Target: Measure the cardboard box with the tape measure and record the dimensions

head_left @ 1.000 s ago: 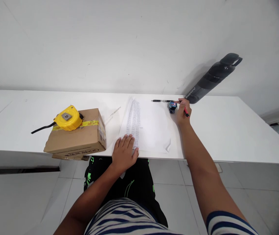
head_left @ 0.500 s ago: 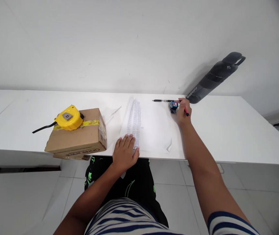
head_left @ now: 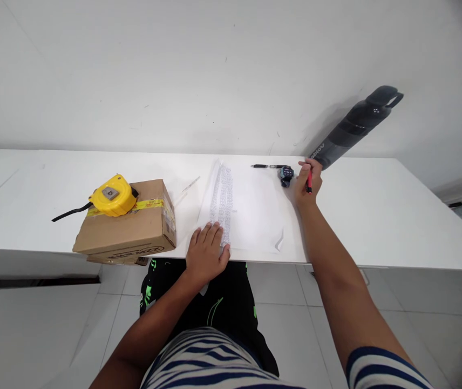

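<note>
My left hand (head_left: 206, 249) lies flat with fingers stretched over the lower left of a stack of paper sheets (head_left: 257, 210), by its column of dense handwriting. Beyond the sheets' right edge, my right hand (head_left: 311, 189) is closed around a red pen (head_left: 309, 181) with a dark end. Just left of that hand sits a smartwatch (head_left: 285, 174), apart from the fingers. A black pen (head_left: 265, 166) lies at the back of the table, its right end close to the watch. Behind my right hand stands a dark water bottle (head_left: 352, 127), its base partly hidden by the fingers.
On the left, a cardboard box (head_left: 129, 227) carries a yellow tape measure (head_left: 113, 195) with a black strap. A thin clear stick (head_left: 191, 184) lies between box and sheets. The white table (head_left: 376, 216) runs along a wall (head_left: 174, 75).
My right hand has shifted slightly right, away from the watch, and the red pen in it has turned. The watch screen looks different. My left hand stays put.
</note>
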{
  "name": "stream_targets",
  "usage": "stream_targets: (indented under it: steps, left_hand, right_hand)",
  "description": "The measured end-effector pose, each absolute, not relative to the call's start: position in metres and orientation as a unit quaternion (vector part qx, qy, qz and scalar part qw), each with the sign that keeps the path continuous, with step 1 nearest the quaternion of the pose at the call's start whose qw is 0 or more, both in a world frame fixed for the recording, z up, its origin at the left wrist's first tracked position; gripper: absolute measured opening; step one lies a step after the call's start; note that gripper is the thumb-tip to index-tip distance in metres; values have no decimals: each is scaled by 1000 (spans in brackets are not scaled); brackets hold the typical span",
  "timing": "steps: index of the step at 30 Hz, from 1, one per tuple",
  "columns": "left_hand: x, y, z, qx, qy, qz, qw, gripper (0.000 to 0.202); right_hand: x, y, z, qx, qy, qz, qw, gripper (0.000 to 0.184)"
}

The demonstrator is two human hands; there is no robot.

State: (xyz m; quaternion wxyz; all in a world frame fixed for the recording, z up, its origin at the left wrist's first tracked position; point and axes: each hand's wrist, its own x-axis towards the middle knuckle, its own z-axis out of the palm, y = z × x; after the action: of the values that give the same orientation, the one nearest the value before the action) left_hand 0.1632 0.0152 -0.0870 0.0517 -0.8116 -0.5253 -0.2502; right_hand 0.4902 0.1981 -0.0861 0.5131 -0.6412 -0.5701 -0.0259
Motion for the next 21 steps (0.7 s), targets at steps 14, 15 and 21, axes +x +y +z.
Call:
stream_targets:
  steps: [14, 15, 21]
  left_hand:
    - [164, 12, -90, -812, -523, -253, 63, 44]
    - [164, 12, -90, -811, -523, -253, 63, 44]
    - [162, 13, -88, -812, -529, -242, 49, 44]
  right_hand:
    - [479, 249, -75, -665, -725, -2, 179, 64]
    - [479, 248, -78, -662, -727, 3, 181, 64]
    - [480, 252, -66, -666, -705, 51, 238, 51]
